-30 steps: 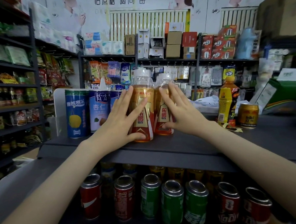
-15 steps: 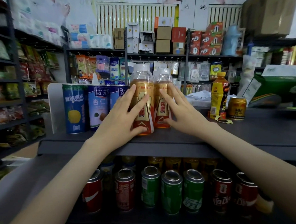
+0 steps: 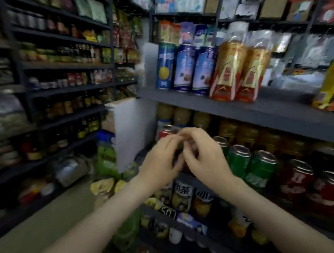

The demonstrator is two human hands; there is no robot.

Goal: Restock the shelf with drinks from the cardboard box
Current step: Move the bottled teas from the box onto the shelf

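Part stocked; more is likely left to be done.
Two gold-and-red plastic bottles are stood on the dark grey metal shelf; beneath it the left hand and right hand are held loosely curled, empty. The cardboard box is unseen.

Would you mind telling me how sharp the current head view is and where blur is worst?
Head view: motion blur smears the whole frame, worst on the left shelves; the left hand and right hand blur together at the fingertips; the orange bottles are recognisable, labels unreadable; wide-angle distortion tilts the top shelf.
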